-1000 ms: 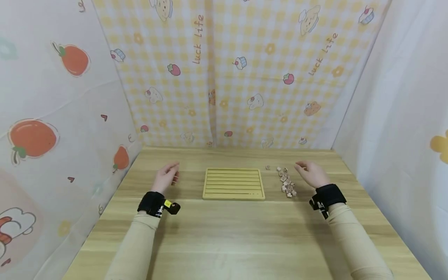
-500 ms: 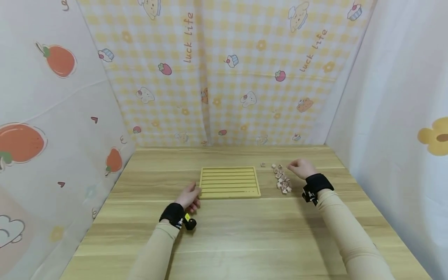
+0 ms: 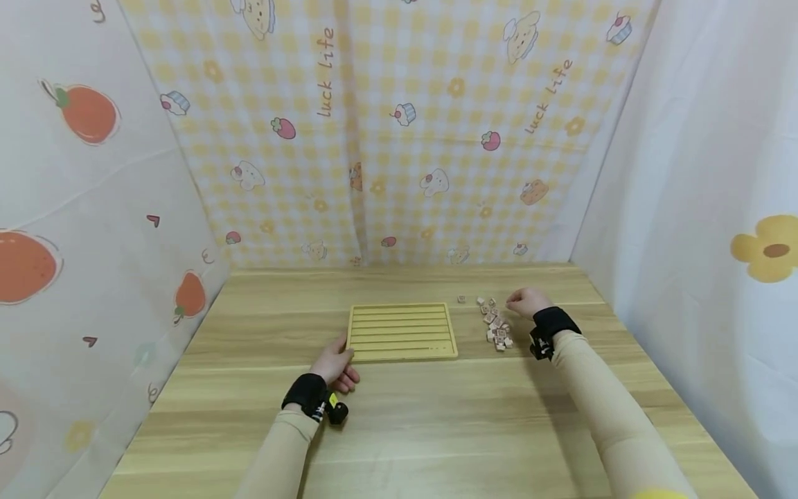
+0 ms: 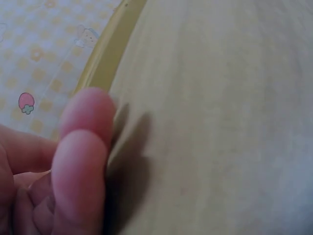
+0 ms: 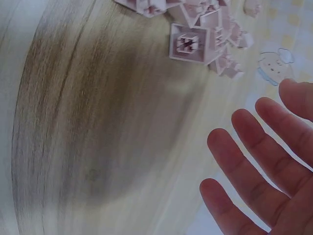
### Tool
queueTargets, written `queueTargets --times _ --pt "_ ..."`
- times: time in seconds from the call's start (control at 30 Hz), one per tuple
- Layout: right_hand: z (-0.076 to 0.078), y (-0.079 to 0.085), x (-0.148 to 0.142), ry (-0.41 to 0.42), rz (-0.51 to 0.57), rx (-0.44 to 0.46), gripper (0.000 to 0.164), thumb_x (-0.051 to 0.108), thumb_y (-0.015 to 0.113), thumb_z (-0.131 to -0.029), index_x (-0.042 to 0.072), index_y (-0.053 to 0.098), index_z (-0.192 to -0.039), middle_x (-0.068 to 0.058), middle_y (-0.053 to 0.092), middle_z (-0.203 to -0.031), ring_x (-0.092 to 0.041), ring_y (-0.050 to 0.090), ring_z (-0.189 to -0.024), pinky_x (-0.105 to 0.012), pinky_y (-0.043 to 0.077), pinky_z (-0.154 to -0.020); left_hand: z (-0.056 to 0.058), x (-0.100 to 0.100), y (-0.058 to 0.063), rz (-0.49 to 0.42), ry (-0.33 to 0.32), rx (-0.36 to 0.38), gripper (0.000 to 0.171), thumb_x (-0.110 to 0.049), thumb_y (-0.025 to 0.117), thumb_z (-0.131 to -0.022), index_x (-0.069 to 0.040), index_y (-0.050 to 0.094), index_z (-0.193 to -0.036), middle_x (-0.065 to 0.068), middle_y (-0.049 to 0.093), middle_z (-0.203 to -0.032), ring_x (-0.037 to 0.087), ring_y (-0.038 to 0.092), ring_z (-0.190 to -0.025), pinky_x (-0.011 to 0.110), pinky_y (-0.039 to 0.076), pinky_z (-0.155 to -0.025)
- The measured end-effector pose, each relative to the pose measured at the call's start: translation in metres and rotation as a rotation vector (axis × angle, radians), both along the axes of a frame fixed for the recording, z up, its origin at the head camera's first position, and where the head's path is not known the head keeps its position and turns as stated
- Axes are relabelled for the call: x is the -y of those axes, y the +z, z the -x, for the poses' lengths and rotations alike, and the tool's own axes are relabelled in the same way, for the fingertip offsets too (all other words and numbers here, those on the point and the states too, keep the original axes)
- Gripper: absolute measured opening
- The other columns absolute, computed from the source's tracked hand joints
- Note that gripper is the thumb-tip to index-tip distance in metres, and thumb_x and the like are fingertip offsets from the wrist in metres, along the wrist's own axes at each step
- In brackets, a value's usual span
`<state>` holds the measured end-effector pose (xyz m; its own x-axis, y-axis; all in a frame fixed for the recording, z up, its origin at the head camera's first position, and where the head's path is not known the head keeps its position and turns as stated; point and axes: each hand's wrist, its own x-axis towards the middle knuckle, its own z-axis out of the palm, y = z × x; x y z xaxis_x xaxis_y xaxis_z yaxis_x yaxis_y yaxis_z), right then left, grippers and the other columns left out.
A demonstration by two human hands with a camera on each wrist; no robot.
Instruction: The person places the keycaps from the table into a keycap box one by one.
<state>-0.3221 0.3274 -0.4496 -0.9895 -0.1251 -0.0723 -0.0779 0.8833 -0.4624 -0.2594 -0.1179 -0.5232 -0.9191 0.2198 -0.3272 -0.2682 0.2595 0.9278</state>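
Note:
A flat yellow tray (image 3: 402, 331) with several long grooves lies on the wooden table. My left hand (image 3: 333, 364) holds its near left corner, thumb and index finger at the rim and the other fingers lower. In the left wrist view, two fingertips (image 4: 80, 161) overlap the yellow edge (image 4: 110, 58). Right of the tray sits a loose pile of small pinkish keycaps (image 3: 497, 329), hollow and square with a stem inside where one keycap (image 5: 188, 44) shows its underside. Beside the pile hovers my right hand (image 5: 259, 166), fingers extended and slightly spread, holding nothing visible.
One small piece (image 3: 461, 299) lies apart from the pile, nearer the tray. A yellow-checked cloth (image 3: 399, 173) hangs behind the table (image 3: 399, 430). White curtains (image 3: 698, 208) stand at both sides.
My left hand has come right and toward me, from beside the tray to its near left corner. The right hand stays by the pile. The head view has shifted slightly.

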Motion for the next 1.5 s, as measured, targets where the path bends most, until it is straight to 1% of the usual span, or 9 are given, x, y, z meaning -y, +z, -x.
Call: queueTargets --times 0.17,0.3,0.5,0.77,0.93,1.13,1.3,1.4,1.5 --pt "0.004 -0.002 0.001 -0.008 0.025 0.007 0.028 0.010 0.057 -0.094 -0.013 0.065 -0.107 -0.026 0.066 -0.101 -0.034 0.063 -0.084 -0.042 0.052 -0.073 0.001 -0.003 0.005 0.036 -0.023 -0.010 0.060 -0.010 0.034 -0.103 -0.013 0.007 -0.157 0.015 0.063 -0.060 0.017 0.058 -0.042 0.029 0.048 -0.036" --pt "0.002 -0.003 0.002 -0.042 0.033 0.070 0.027 0.015 0.061 -0.092 -0.011 0.067 -0.097 -0.019 0.067 -0.085 -0.027 0.061 -0.073 -0.033 0.050 -0.062 0.003 -0.007 0.010 0.106 -0.037 -0.043 0.058 -0.010 0.035 -0.101 -0.011 0.016 -0.155 0.016 0.062 -0.058 0.017 0.057 -0.040 0.028 0.046 -0.034" --pt "0.001 -0.005 0.004 -0.072 0.029 0.164 0.035 0.024 0.063 -0.093 -0.001 0.060 -0.069 0.002 0.046 -0.053 -0.012 0.046 -0.049 -0.025 0.041 -0.049 0.006 -0.012 0.011 0.168 -0.032 -0.066 0.062 -0.014 0.038 -0.102 -0.009 0.008 -0.156 0.013 0.061 -0.055 0.016 0.056 -0.039 0.027 0.045 -0.035" --pt "0.001 -0.006 0.009 -0.077 0.100 0.180 0.030 0.019 0.063 -0.092 -0.007 0.064 -0.077 -0.016 0.064 -0.065 -0.017 0.059 -0.049 -0.029 0.048 -0.049 0.004 -0.007 0.010 0.110 -0.030 -0.076 0.061 -0.014 0.039 -0.104 -0.007 0.008 -0.156 0.014 0.063 -0.059 0.017 0.058 -0.042 0.030 0.049 -0.038" --pt "0.007 -0.011 0.008 -0.100 0.122 0.172 0.032 0.022 0.067 -0.089 0.002 0.061 -0.065 -0.009 0.059 -0.056 -0.020 0.058 -0.048 -0.032 0.049 -0.048 0.003 -0.005 0.009 0.089 -0.017 -0.068 0.061 -0.014 0.039 -0.104 -0.009 0.008 -0.156 0.013 0.063 -0.059 0.016 0.057 -0.042 0.029 0.049 -0.038" --pt "0.013 -0.023 0.006 -0.073 0.123 0.111 0.041 0.023 0.070 -0.084 0.012 0.050 -0.051 0.003 0.043 -0.046 -0.014 0.044 -0.042 -0.028 0.038 -0.043 0.001 -0.005 0.009 0.087 -0.015 -0.071 0.061 -0.014 0.039 -0.104 -0.008 0.008 -0.156 0.014 0.063 -0.060 0.017 0.058 -0.042 0.029 0.049 -0.038" --pt "0.009 -0.020 0.013 -0.120 0.168 0.182 0.025 0.012 0.068 -0.084 0.001 0.061 -0.063 -0.001 0.052 -0.052 -0.012 0.047 -0.044 -0.026 0.043 -0.046 -0.001 -0.004 0.006 0.092 -0.027 -0.061 0.060 -0.014 0.039 -0.105 -0.008 0.008 -0.156 0.013 0.063 -0.061 0.017 0.058 -0.043 0.029 0.049 -0.039" --pt "0.012 -0.016 0.013 -0.118 0.230 0.223 0.021 0.011 0.062 -0.090 -0.009 0.067 -0.089 -0.007 0.059 -0.063 -0.015 0.054 -0.051 -0.028 0.049 -0.050 -0.001 -0.002 0.004 0.090 -0.018 -0.061 0.060 -0.013 0.038 -0.104 -0.009 0.009 -0.156 0.013 0.063 -0.061 0.017 0.058 -0.043 0.029 0.049 -0.039" --pt "0.023 -0.017 0.005 -0.102 0.353 0.244 0.037 0.015 0.054 -0.097 -0.013 0.058 -0.120 -0.017 0.065 -0.087 -0.016 0.062 -0.064 -0.029 0.054 -0.059 0.000 0.000 0.004 0.092 -0.003 -0.058 0.060 -0.013 0.039 -0.104 -0.010 0.009 -0.157 0.013 0.063 -0.061 0.018 0.058 -0.043 0.028 0.048 -0.039"
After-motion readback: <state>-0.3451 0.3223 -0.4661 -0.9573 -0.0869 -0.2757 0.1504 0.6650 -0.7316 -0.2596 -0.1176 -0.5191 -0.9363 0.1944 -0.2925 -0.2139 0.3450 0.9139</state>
